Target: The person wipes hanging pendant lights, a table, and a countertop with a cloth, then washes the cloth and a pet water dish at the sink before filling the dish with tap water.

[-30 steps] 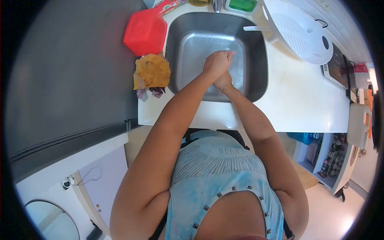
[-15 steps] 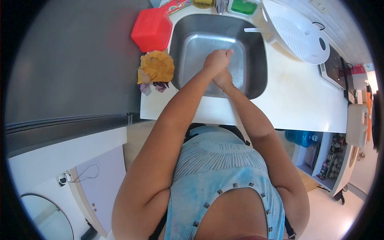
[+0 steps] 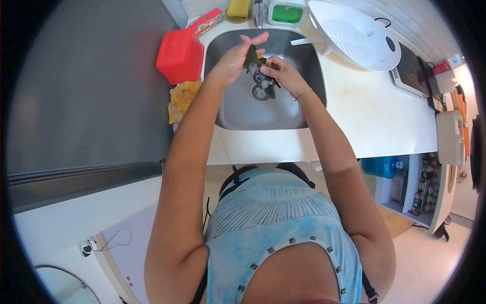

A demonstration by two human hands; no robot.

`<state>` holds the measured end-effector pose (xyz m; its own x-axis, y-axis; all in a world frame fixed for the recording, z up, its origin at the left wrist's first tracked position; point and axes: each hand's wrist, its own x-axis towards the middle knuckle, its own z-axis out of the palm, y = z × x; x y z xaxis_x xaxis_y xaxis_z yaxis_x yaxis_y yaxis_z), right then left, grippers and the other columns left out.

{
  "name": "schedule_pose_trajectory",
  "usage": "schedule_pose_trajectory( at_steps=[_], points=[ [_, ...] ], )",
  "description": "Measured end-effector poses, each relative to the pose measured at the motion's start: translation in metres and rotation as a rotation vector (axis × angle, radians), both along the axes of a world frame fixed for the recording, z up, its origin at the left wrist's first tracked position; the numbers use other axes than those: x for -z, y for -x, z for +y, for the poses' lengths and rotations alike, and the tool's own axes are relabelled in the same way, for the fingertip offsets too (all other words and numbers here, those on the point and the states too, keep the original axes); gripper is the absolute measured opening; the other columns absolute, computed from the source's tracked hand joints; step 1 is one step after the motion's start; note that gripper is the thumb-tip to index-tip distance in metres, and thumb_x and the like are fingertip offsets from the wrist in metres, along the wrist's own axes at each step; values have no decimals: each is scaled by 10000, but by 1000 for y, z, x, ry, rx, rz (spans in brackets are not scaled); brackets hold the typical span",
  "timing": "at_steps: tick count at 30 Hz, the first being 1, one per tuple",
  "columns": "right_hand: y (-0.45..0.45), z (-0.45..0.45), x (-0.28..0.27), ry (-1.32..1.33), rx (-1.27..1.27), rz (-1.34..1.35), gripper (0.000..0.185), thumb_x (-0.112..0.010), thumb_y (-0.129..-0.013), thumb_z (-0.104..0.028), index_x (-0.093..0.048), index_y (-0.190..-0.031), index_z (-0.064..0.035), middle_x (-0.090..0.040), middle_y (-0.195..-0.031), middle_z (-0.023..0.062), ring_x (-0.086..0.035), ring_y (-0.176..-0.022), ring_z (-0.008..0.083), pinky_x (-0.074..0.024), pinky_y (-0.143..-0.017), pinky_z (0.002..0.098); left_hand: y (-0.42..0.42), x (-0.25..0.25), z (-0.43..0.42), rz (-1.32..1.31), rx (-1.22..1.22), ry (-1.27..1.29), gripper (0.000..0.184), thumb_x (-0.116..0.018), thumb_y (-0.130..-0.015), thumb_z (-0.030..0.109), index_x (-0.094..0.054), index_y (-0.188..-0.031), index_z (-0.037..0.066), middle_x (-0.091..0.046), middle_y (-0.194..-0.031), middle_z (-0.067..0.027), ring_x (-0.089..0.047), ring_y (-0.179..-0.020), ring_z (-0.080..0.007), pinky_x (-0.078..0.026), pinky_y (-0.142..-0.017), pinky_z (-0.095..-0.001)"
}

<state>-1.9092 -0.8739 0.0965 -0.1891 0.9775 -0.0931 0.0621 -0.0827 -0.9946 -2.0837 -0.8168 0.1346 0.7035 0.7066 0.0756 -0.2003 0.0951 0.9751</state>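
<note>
Over the sink [image 3: 223, 114], my right hand [image 3: 285, 73] pinches a dark green cloth [image 3: 262, 78] with a grey and white pattern. Part of the cloth hangs down above the drain [image 3: 260, 92], and a bit of yellow-orange shows near its top. My left hand [image 3: 234, 60] is at the cloth's upper left edge with its fingers stretched out. The cloth lies against or just beside those fingers; the exact contact is hidden.
Left of the sink are a red plastic container [image 3: 179, 57] and a crumpled mustard cloth [image 3: 183, 99]. Behind it stand a yellow sponge [image 3: 238, 8], the faucet [image 3: 259, 14] and a tub with green contents [image 3: 286, 13]. A white drainer [image 3: 354, 38] leans at right, near a cooktop [image 3: 412, 76].
My hands were clasped together low over the sink with no cloth showing. Now they are apart and farther up, with the dark green cloth in my right hand.
</note>
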Motion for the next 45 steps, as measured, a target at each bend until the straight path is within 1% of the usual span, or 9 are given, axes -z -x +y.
schedule_pose_trajectory(
  at_steps=[6, 8, 11, 17, 24, 29, 34, 40, 45],
  points=[
    [-8, 14, -12, -258, 131, -126, 303, -631, -850, -260, -554, -1049, -46, -596, -907, 35, -528, -787, 111, -437, -684, 268, 8, -3, -23, -5, -411, 506, 749, -313, -828, 690, -215, -1415, 236, -358, -1352, -143, -434, -1164, -290, -415, -899, -477],
    [-9, 19, -9, -347, 163, -172, 289, -614, -862, -234, -552, -1057, -29, -596, -924, 39, -531, -796, 112, -436, -679, 244, 13, 22, -17, -9, -258, 549, 738, -414, -818, 662, -275, -1352, 172, -418, -1239, -143, -495, -1079, -301, -466, -835, -453],
    [0, -1, -43, -65, 117, -127, 295, -615, -860, -217, -559, -1085, -35, -593, -930, 32, -533, -809, 110, -441, -698, 241, -6, 20, -41, -11, -344, 560, 479, -595, -851, 413, -425, -1160, 88, -473, -1072, -108, -547, -982, -282, -497, -784, -418],
    [-9, 4, -29, -22, 80, -183, 281, -592, -850, -132, -575, -1108, -24, -588, -922, 34, -531, -821, 104, -444, -730, 254, -7, 42, -35, -141, -372, 508, 303, -489, -911, 165, -425, -1193, 72, -485, -1176, -98, -541, -1046, -266, -494, -815, -439],
    [-5, 6, -59, -101, 179, -101, 229, -510, -874, -92, -589, -1068, -2, -598, -941, 58, -539, -865, 124, -438, -783, 254, 11, 56, -37, -628, -198, 954, 367, -509, -899, 211, -414, -1232, 89, -480, -1241, -108, -501, -1133, -286, -437, -896, -468],
    [-5, 9, -80, -503, 201, -567, 226, -515, -856, -117, -613, -1039, -28, -602, -999, 172, -584, -922, 276, -446, -829, 336, 10, 84, -41, 100, -502, 579, 460, -542, -855, 251, -411, -1263, 83, -563, -1122, -70, -559, -988, -259, -421, -851, -404],
    [15, 32, -102, -551, 79, -851, 216, -518, -850, -149, -627, -998, -35, -592, -1001, 191, -572, -945, 327, -441, -837, 376, 20, 73, -58, 521, -327, 307, 377, -578, -832, 377, -536, -1110, 126, -564, -1036, -8, -477, -1013, -160, -385, -836, -355],
    [98, 61, -155, -366, 146, 57, 192, -516, -877, -113, -618, -1026, -47, -616, -913, 101, -589, -819, 187, -468, -731, 292, 25, 59, -75, 444, -188, 268, 349, -585, -832, 393, -570, -1054, 123, -567, -1019, -8, -477, -986, -138, -363, -856, -324],
    [166, 109, -118, -246, 244, 367, 188, -530, -869, -95, -594, -1028, -19, -604, -922, 68, -564, -817, 153, -460, -737, 267, 34, 80, -71, 413, -242, 245, 328, -581, -845, 361, -569, -1027, 88, -574, -990, -14, -491, -953, -116, -355, -864, -273]
  ],
)
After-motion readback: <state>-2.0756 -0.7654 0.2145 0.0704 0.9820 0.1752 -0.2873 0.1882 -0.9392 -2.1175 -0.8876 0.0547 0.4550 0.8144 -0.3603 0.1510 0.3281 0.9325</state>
